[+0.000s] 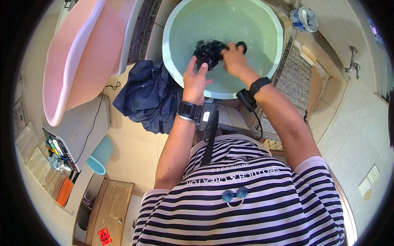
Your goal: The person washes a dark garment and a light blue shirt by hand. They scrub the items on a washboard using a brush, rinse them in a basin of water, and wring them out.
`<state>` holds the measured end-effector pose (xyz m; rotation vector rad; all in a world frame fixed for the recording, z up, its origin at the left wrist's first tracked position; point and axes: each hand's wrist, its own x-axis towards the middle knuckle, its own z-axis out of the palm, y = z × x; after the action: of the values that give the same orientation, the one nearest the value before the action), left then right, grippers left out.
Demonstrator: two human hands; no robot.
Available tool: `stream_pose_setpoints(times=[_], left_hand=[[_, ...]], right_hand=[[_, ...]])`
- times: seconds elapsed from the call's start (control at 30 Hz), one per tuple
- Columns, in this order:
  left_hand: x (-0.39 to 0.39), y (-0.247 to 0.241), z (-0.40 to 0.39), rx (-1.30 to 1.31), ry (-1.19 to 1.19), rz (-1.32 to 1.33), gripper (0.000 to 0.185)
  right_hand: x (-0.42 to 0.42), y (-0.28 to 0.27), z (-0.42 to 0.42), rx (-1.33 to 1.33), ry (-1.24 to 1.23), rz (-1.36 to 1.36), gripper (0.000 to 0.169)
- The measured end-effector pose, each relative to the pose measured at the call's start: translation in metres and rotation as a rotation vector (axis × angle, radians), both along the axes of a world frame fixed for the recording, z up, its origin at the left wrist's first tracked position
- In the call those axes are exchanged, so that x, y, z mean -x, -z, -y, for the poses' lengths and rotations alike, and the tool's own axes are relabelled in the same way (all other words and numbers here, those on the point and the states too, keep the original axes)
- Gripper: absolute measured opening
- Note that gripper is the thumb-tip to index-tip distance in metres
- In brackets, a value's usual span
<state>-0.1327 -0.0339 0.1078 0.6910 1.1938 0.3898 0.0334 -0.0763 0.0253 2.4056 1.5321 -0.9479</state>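
Observation:
A wide pale green plastic basin (170, 66) of water is in front of me, with a dark, wet cloth item (207, 50) in it. My right hand (236, 61), slightly blurred, grips the right part of the cloth, its fingers bent over it. At the cloth's lower left edge is my left hand (195, 80), fingers spread and fingertips against the fabric. Whether any cloth is pinched there is hard to see. Each wrist wears a black strap with a small device.
Dark blue denim clothing (147, 95) hangs at the basin's left. Further left are a large pink tub (92, 58) and a light blue bucket (101, 153). To the right lie a scrubbing brush (307, 55), a lidded plastic tub (303, 19) and a wall tap (353, 66).

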Motion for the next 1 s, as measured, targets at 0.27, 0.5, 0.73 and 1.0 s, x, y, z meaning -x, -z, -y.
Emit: stream_pose_setpoints(times=[0.27,0.5,0.73,1.0], left_hand=[[0.003,0.023,0.011,0.249,-0.064,0.085,0.078],[-0.042,0.049,0.005,0.771,-0.176,0.581,0.069],[-0.052,0.022,0.016,0.718,0.091,0.458,0.060],[-0.051,-0.004,0.016,0.462,0.172,0.792,0.069]], right_hand=[[-0.037,0.031,0.003,0.086,-0.180,-0.011,0.023],[-0.070,-0.161,0.016,-0.162,0.000,-0.924,0.019],[-0.076,-0.200,0.046,-0.416,0.470,-1.227,0.014],[-0.069,-0.207,0.029,-0.648,0.450,-1.249,0.009]])
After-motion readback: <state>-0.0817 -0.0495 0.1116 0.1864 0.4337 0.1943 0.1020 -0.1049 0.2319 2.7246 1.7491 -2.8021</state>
